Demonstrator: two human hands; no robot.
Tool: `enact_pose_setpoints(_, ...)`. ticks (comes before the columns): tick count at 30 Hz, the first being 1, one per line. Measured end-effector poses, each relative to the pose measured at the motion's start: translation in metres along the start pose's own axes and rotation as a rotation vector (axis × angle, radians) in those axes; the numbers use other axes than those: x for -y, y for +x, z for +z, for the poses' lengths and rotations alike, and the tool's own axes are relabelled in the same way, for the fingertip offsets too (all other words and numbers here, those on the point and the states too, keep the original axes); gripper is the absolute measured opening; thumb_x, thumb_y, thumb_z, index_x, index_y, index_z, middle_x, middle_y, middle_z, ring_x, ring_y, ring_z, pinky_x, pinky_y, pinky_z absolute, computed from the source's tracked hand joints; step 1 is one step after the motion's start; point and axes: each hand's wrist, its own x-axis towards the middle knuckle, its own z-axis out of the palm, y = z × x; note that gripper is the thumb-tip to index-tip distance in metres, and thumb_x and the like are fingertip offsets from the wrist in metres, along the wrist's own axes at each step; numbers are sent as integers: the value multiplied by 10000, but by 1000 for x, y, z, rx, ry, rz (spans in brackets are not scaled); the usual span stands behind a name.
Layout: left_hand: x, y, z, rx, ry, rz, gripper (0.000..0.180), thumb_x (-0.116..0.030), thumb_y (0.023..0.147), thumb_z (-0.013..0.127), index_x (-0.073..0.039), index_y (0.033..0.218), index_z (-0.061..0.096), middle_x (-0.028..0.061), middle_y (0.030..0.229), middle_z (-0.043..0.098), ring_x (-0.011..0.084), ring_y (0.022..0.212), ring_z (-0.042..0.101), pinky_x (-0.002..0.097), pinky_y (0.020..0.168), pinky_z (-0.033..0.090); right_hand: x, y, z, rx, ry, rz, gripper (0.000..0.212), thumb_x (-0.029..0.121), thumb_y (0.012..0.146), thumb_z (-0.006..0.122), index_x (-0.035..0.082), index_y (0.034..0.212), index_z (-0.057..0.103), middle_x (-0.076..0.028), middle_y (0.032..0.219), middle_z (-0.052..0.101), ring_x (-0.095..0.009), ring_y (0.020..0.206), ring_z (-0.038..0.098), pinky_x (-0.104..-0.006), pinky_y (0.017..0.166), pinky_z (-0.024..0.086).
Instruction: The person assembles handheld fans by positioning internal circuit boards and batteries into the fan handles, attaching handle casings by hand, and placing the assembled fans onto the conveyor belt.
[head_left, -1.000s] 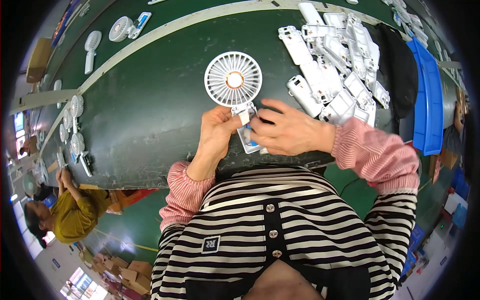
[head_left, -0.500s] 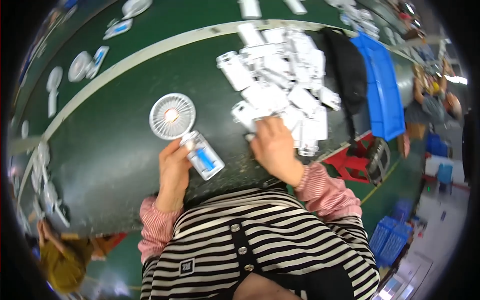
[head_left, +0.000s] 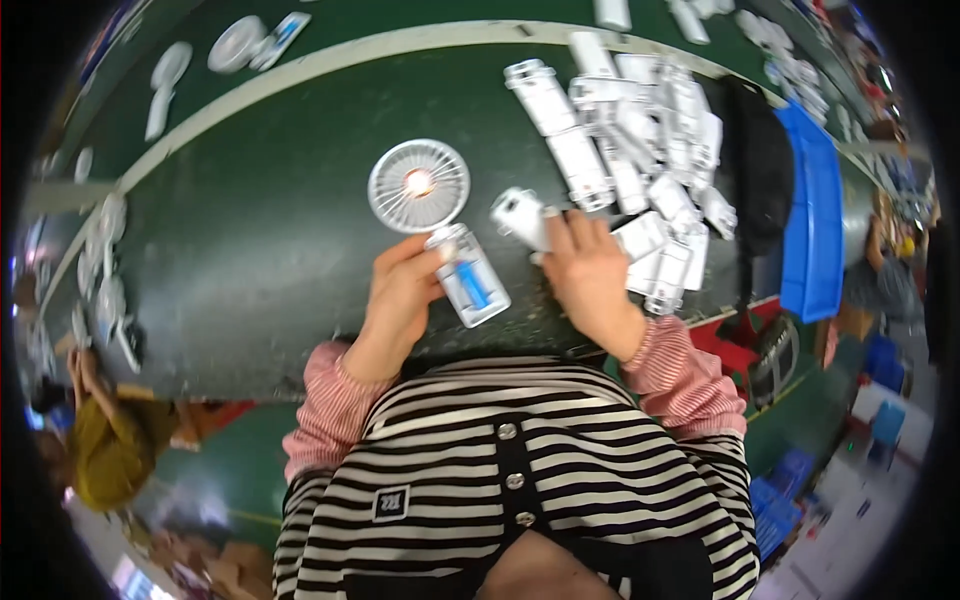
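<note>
My left hand (head_left: 404,287) is closed round the neck of a small white handheld fan (head_left: 419,186). Its round grille points away from me, and its handle lies opened toward me, showing a blue battery (head_left: 472,284) inside. The fingers of my right hand (head_left: 590,275) are on a white plastic cover (head_left: 522,217) with cut-outs at one end, pinching it at its near end. That cover lies apart from a pile of similar white covers (head_left: 640,130) just beyond and to the right of the hand.
A black bag-like thing (head_left: 762,170) and a blue plastic tray (head_left: 812,215) stand right of the pile. More fans (head_left: 237,44) lie across the pale strip (head_left: 300,72) at the far left. A person in a mustard top (head_left: 115,455) sits at the lower left.
My right hand has drawn one white cover away from the pile toward the fan. My left hand still holds the fan. The whole view has shifted.
</note>
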Motion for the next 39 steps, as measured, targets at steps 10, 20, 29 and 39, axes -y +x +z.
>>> enact_pose_setpoints(10,-3,0,1,-5,-50,-29,283,-135,828,549,56,1038,549,135,951,627,190,825,627,314,717,516,15,11,-20,95,291,95,488,138,599,646,-59,1028,522,-169,830,551,-324,705,547,-384,608,461)
enact_pose_setpoints(20,-6,-1,3,51,-267,-29,385,-332,862,506,19,1016,542,94,961,600,182,868,595,350,769,476,49,25,-44,188,471,-6,475,113,602,641,-78,1017,511,-179,784,543,-323,608,569,-363,526,470)
enact_pose_setpoints(29,-7,-2,2,95,-276,-39,428,-388,898,389,-19,1088,496,93,1024,573,189,917,569,349,814,447,61,34,-32,223,442,-24,475,125,590,647,-75,1002,523,-168,758,550,-319,600,573,-378,522,478)
enact_pose_setpoints(39,-5,1,1,116,-266,-17,424,-379,913,349,-23,1100,485,76,1049,567,177,916,571,340,804,452,64,32,-26,205,394,-75,484,149,593,668,-65,1002,521,-161,746,535,-314,567,568,-385,496,479)
